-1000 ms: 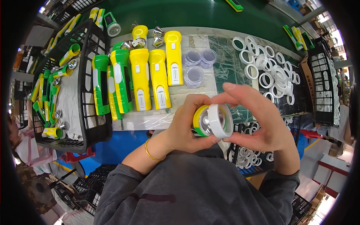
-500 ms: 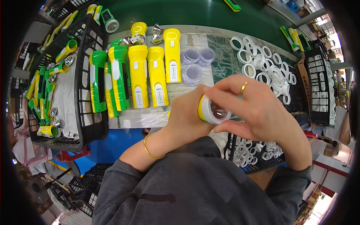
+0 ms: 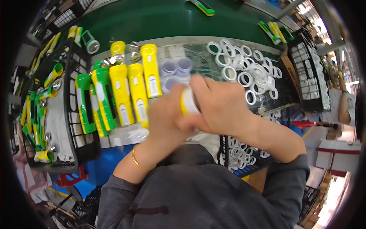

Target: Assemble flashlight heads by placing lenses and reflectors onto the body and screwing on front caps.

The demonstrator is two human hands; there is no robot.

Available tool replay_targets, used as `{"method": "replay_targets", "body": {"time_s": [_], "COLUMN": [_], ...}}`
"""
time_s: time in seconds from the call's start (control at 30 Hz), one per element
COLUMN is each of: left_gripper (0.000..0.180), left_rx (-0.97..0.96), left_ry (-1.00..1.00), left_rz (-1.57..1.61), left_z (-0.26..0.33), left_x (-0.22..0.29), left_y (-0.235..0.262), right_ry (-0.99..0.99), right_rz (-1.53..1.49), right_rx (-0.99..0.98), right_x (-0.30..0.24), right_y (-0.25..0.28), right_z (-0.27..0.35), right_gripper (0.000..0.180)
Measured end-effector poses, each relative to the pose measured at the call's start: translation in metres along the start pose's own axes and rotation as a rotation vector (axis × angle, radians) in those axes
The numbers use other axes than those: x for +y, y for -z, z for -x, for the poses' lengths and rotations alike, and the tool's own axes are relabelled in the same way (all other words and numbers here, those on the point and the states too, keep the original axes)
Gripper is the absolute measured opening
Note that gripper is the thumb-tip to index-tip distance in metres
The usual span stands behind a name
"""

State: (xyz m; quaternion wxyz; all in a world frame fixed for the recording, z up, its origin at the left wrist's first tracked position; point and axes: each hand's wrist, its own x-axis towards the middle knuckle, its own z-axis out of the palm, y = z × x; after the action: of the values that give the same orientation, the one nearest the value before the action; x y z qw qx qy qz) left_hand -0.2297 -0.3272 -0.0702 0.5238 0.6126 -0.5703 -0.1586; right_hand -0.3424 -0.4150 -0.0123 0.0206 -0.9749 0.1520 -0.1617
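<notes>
A yellow flashlight (image 3: 183, 104) is held between both hands: it is enclosed by the closed, motion-blurred left hand (image 3: 164, 114), while the white ring (image 3: 190, 102) at its end is clasped by the curled right hand (image 3: 221, 105).

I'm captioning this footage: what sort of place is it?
Probably a factory assembly station: yellow and green flashlights lie in a row, loose white rings are heaped beyond, and a black crate holds more flashlight bodies.

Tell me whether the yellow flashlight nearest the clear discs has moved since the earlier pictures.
No. The yellow flashlight lies just left of the clear discs, as before; the camera's view shifted, so both appear farther left.
</notes>
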Motion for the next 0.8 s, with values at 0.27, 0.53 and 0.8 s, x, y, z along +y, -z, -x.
{"method": "replay_targets", "body": {"time_s": [0.27,0.53,0.8], "left_gripper": [0.042,0.033,0.039], "left_rx": [-0.058,-0.014,-0.089], "left_ry": [0.019,0.13,0.179], "left_rz": [0.066,-0.309,-0.164], "left_z": [-0.008,-0.022,-0.023], "left_x": [0.0,-0.004,-0.007], "left_y": [0.021,0.009,0.017], "right_ry": [0.36,-0.176,-0.455], "right_rz": [-0.241,-0.092,-1.036], "right_rx": [0.171,-0.227,-0.274], "right_x": [0.026,0.014,0.05], "right_y": [0.012,-0.003,0.001], "right_z": [-0.014,-0.022,-0.016], "right_gripper": [0.077,0.05,0.083]}}
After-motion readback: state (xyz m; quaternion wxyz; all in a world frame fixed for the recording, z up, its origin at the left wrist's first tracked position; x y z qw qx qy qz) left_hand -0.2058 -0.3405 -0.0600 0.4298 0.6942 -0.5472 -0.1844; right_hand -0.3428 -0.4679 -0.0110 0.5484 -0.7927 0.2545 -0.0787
